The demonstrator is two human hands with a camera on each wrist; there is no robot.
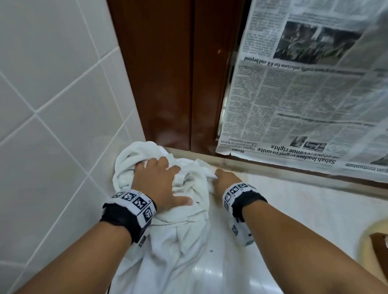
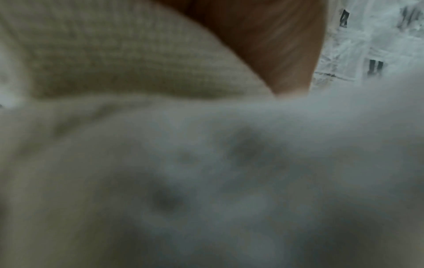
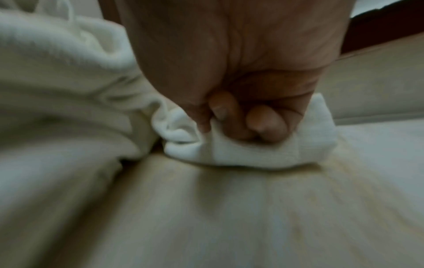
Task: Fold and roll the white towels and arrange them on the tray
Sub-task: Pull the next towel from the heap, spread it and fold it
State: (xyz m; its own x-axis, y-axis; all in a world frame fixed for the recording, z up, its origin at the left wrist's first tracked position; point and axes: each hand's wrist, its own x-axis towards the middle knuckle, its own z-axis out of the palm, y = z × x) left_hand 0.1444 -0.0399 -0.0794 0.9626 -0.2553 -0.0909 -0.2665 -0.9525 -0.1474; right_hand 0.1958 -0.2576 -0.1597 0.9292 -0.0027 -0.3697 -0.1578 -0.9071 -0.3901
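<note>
One crumpled white towel (image 1: 180, 205) lies in a heap on the pale glossy tabletop (image 1: 281, 222), toward nine o'clock of it, against the tiled wall (image 1: 44, 92); whether the heap holds more than one towel cannot be told. Two hands work on it.

The left hand (image 1: 161, 183) lies palm down on top of the heap with fingers spread and slightly bent, pressing into the cloth, thumb stretched toward four o'clock. The left wrist view is filled with blurred white cloth (image 2: 160, 163), so the fingers are not seen there.

The right hand (image 1: 226, 177) is at the three o'clock edge of the heap. The right wrist view shows its fingers (image 3: 266, 123) curled into a fist around a flat folded corner of the towel (image 3: 252, 152), pinning it to the tabletop.

Each wrist carries one black band with black-and-white square markers.

At one o'clock a newspaper (image 1: 317, 86) hangs upside down; readable headlines are "Sabah leaders urged to unite" and "solutions for KK and beyond". Behind it is a brown wooden frame (image 1: 170, 66). At four o'clock, the edge of one brown tray (image 1: 382, 247) shows at the picture's border.
</note>
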